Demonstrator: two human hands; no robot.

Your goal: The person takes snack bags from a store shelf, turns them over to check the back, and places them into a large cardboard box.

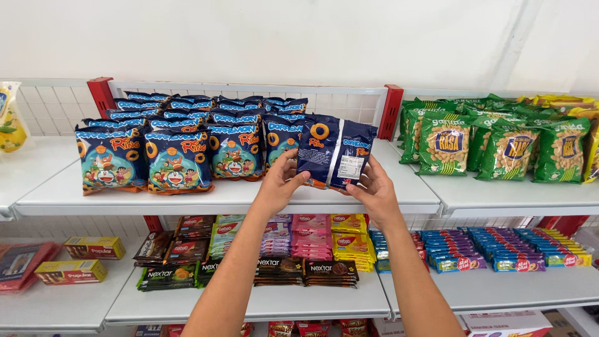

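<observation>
Both my hands hold one dark blue snack bag [335, 151] with its back side toward me, just above the top white shelf [224, 201]. My left hand [281, 182] grips its lower left edge, and my right hand [373, 188] grips its lower right edge. The bag hangs to the right of several matching blue cartoon snack bags [181, 140] that stand in rows on the shelf. Bare shelf surface lies under and behind the held bag.
Green peanut bags [499, 143] fill the right shelf section past a red upright [390, 111]. Below, wafer packs in pink and yellow [324, 237], dark biscuit packs [187, 256] and blue candy packs [493, 248] line the lower shelf. Yellow boxes [81, 259] sit at lower left.
</observation>
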